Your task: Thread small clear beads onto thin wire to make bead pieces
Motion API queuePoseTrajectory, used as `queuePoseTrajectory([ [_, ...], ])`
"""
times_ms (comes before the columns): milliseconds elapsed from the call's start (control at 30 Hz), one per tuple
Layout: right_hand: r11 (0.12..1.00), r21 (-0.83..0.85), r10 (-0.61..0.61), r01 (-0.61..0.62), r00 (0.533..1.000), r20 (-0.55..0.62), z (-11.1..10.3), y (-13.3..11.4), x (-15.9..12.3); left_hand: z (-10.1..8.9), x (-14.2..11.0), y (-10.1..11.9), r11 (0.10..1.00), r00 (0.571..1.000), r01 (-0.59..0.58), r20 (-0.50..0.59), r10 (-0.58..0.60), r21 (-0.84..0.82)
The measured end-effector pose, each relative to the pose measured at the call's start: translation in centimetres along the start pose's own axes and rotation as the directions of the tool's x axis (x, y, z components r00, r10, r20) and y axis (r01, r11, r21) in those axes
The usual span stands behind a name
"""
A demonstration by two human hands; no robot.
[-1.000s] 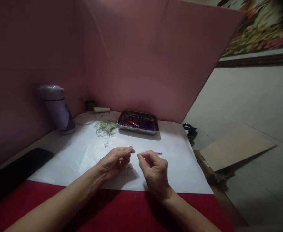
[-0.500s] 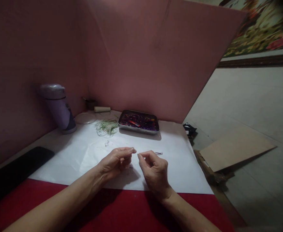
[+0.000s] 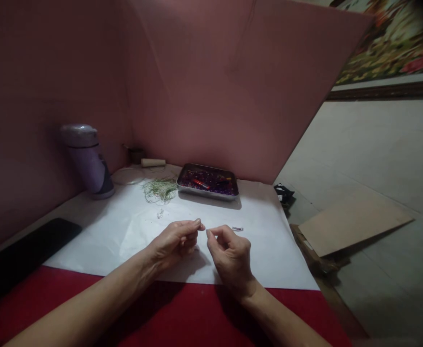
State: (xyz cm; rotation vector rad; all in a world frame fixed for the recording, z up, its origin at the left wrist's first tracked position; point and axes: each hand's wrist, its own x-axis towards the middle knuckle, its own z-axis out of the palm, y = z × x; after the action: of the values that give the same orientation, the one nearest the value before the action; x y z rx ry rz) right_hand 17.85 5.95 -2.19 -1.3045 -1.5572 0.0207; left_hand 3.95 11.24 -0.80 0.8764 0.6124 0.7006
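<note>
Over the white paper [image 3: 269, 260], my left hand [image 3: 175, 241] is closed in a pinch, its thumb and forefinger pressed together. Close on its right, my right hand [image 3: 231, 258] pinches too, with a small gap between the two sets of fingertips. Whatever the fingers hold is too small to make out. Just beyond my right hand lies a small slim item [image 3: 238, 229], pale with a dark middle. A few tiny clear beads [image 3: 160, 214] rest on the paper beyond my left hand.
A metal tray [image 3: 211, 195] of dark purple beads stands at the back, beside tangled green thread [image 3: 160, 190]. Left of them are a purple bottle [image 3: 88, 161] and a black flat object [image 3: 41, 243]. A pale roll [image 3: 153, 163] lies by the pink partition [image 3: 204, 96].
Both hands keep almost the same pinched pose, fingertips facing each other. The view has shifted very slightly; nothing on the paper has visibly moved.
</note>
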Motion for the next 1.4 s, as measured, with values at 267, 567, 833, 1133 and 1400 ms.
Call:
queuePoseTrajectory([
  [267,1.000,-0.014,-0.017,0.017,1.000,0.003,-0.04,-0.15,-0.03,-0.13,0.09,-0.15,0.999,1.000,-0.019,-0.002,0.019,0.030],
  [567,0.999,-0.009,-0.041,0.041,0.999,0.014,-0.06,-0.24,-0.01,0.15,-0.12,-0.08,1.000,1.000,-0.020,-0.017,0.020,0.012],
  [833,0.998,-0.036,-0.059,0.059,0.998,0.003,0.12,-0.05,-0.03,-0.19,0.09,-0.25,1.000,1.000,-0.019,-0.020,0.019,-0.002],
  [1133,0.998,-0.033,-0.061,0.061,0.998,0.010,0.10,-0.34,0.07,0.30,-0.13,0.01,0.999,0.999,-0.037,-0.013,0.037,0.028],
  [1400,0.998,-0.035,-0.056,0.057,0.998,0.018,0.06,-0.16,-0.05,0.34,-0.16,-0.10,0.999,0.999,-0.032,-0.009,0.032,0.029],
])
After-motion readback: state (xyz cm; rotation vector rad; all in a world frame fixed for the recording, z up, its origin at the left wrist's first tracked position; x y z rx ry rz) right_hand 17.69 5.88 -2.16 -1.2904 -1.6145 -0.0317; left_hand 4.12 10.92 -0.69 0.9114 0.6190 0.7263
